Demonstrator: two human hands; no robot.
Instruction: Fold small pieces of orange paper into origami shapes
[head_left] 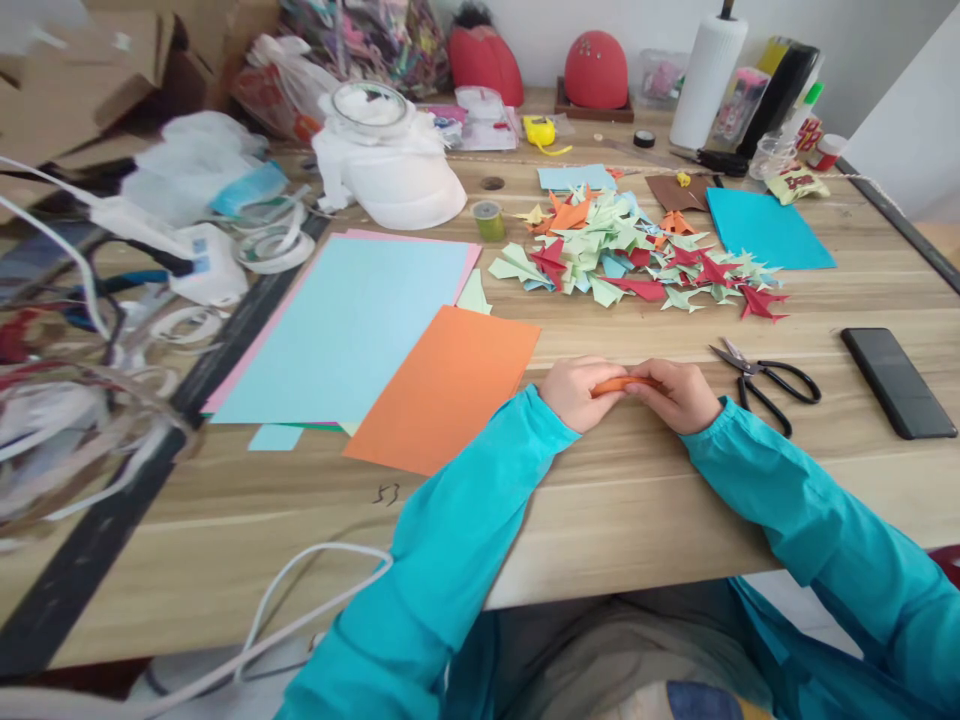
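Light blue sheet [330, 330]: well left of the fingers [609, 373], on the counter [600, 540]. Orange sheet [450, 390] overlaps its right side, nearer the fingers. Left hand [576, 396] and right hand [681, 392]: fingers narrow, both pinching one folded orange piece [619, 383] between them. Folded-paper pile [619, 247]: beyond the fingers, mixed green, red, orange. Scissors [752, 369]: right of the fingers, handles spread. Black phone [898, 383]: further right of the fingers, lying flat, past the scissors.

Paper strip [613, 384] orange, sheets [454, 385] left of it orange and pale blue, phone [897, 382] right of it black, table [637, 490] wood-grained
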